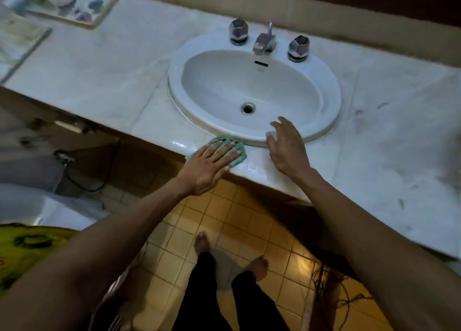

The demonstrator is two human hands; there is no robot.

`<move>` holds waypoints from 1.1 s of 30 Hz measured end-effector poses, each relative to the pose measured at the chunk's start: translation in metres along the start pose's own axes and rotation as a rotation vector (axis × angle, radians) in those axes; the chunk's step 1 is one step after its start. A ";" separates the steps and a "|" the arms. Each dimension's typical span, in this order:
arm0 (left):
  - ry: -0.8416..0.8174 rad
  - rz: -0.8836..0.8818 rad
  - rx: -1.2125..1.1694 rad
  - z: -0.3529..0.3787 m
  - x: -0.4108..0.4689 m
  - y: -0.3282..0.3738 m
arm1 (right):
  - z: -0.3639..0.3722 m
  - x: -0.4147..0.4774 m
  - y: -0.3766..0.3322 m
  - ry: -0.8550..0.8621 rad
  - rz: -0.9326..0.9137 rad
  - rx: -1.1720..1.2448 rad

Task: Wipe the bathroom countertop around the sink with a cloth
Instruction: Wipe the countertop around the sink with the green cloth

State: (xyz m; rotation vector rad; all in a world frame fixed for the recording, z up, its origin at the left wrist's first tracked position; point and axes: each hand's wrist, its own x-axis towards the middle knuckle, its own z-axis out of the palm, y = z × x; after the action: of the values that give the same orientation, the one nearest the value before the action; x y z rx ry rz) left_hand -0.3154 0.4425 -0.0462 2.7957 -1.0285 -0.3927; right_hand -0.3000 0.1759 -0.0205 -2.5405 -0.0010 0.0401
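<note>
A white oval sink (pixel 189 63) is set into the pale marble countertop (pixel 99 63). A crumpled green cloth (pixel 238 157) lies on the front strip of the counter, just below the sink's front rim. My left hand (pixel 208 164) presses flat on the cloth with fingers spread. My right hand (pixel 287 147) rests to the right of the cloth, fingers apart, over the sink's front rim and the counter edge, holding nothing. The counter right of the sink shows dark smudges (pixel 381 105).
A chrome spout (pixel 264 42) with two knobs (pixel 239 31) (pixel 298 47) stands behind the basin. A patterned tray (pixel 74 9) with a white container sits at the back left. Below are yellow floor tiles (pixel 239 221), my feet, a white toilet (pixel 37 206) at left, and loose cords.
</note>
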 end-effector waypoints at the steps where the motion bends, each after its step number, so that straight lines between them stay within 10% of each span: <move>1: 0.012 -0.036 0.003 -0.002 -0.008 -0.018 | 0.011 0.004 -0.012 -0.036 -0.023 -0.027; 11: 0.190 -0.464 -0.192 -0.006 -0.019 -0.084 | 0.076 0.057 -0.097 -0.103 0.018 -0.212; 17: 0.140 -0.204 -0.124 -0.007 -0.050 -0.150 | 0.101 0.090 -0.138 -0.156 0.045 -0.154; 26: 0.230 -0.758 -0.225 -0.048 0.022 -0.237 | 0.131 0.128 -0.185 -0.150 0.106 -0.067; 33: 0.111 -0.249 -0.081 -0.044 -0.057 -0.275 | 0.150 0.166 -0.221 -0.180 0.029 -0.091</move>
State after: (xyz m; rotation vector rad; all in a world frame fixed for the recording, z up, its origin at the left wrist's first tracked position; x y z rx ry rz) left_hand -0.1751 0.6892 -0.0528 2.8418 -0.6293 -0.2940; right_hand -0.1367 0.4446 -0.0245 -2.6191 -0.0370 0.2856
